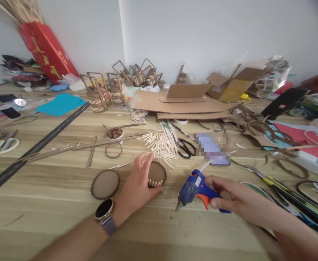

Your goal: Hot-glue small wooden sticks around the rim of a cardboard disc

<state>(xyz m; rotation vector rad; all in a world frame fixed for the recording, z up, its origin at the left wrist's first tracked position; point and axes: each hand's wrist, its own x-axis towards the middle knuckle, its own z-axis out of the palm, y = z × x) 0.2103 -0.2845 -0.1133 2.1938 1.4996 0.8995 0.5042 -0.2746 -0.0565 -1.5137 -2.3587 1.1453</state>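
Observation:
My left hand (137,177), with a watch on its wrist, curves around a round cardboard base (157,172). Its thumb lies at the near edge and its fingers at the far left edge. Short wooden sticks (155,183) stand upright along part of this base's rim, and my hand hides the rest of that side. My right hand (224,192) is wrapped around the handle of a blue hot glue gun (193,188) with an orange trigger. The nozzle points down toward the tabletop, apart from the base. A second round base (105,184) lies flat left of my left hand.
Loose short sticks (163,148) are heaped beyond my left hand, near black-handled scissors (186,148) and a phone (213,148). A small bowl of brown balls (114,133) and a thin ring (113,150) lie left of them. Finished little baskets (96,99) and cardboard sheets (153,101) stand behind.

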